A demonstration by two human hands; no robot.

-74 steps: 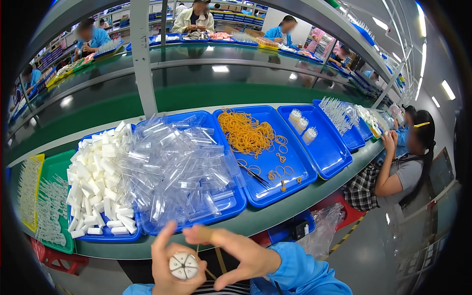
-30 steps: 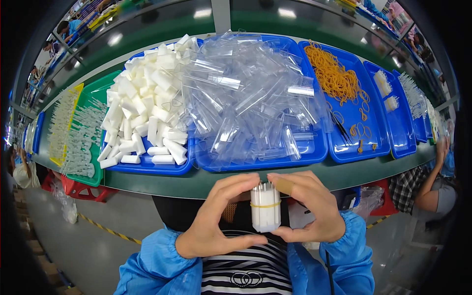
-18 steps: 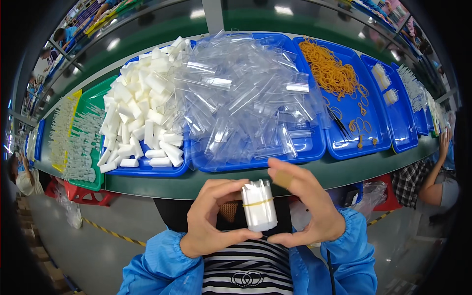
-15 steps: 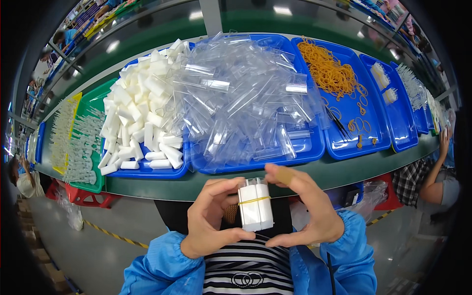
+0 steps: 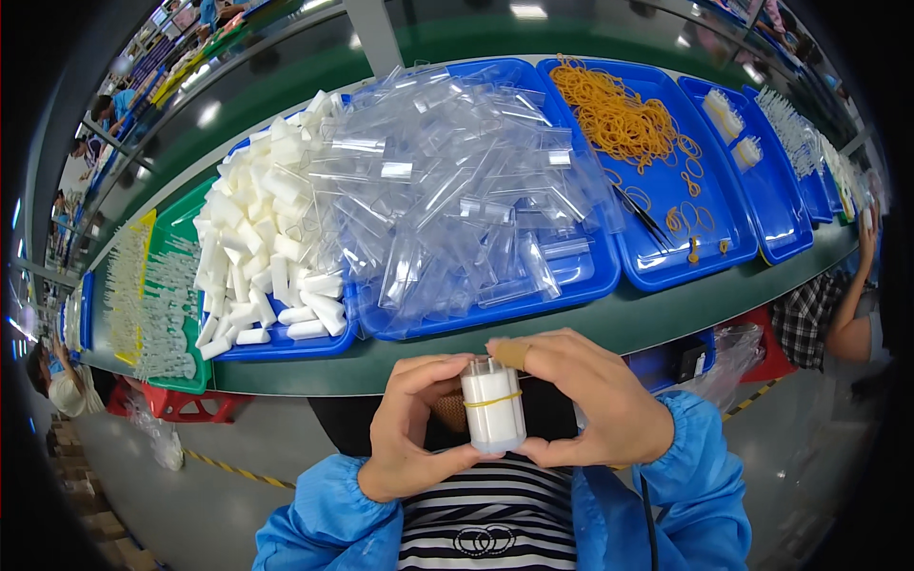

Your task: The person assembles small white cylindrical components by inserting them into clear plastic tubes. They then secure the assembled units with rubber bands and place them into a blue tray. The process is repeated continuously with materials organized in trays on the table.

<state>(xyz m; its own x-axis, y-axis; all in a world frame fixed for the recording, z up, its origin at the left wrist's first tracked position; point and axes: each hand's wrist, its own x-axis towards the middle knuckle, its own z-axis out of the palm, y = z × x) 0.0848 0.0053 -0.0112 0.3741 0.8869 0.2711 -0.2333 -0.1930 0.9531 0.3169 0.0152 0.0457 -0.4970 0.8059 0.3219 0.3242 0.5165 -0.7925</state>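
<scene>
A short bundle of white pieces in clear plastic (image 5: 493, 428) is upright in front of my striped top, with a yellow rubber band (image 5: 492, 401) around it. My left hand (image 5: 405, 433) is closed on its left side, with fingertips at the upper edge and the thumb by the base. On the other side, my right hand (image 5: 614, 404) grips it between index finger and thumb. A tan wrap (image 5: 511, 354) covers the end of that index finger. What the bundle's far side looks like is hidden.
Beyond my hands, the green table (image 5: 457, 369) bears a blue tray of clear plastic pieces (image 5: 447, 190), heaped white foam blocks (image 5: 262, 228), orange rubber bands (image 5: 619, 109) and tweezers (image 5: 640, 214). Left are translucent small parts (image 5: 171, 314). Another person's arm (image 5: 857, 295) shows at right.
My right thumb and index finger have come in from beside the bundle and now touch it. The bundle has turned slightly in my left hand. My view has shifted and tilted a little.
</scene>
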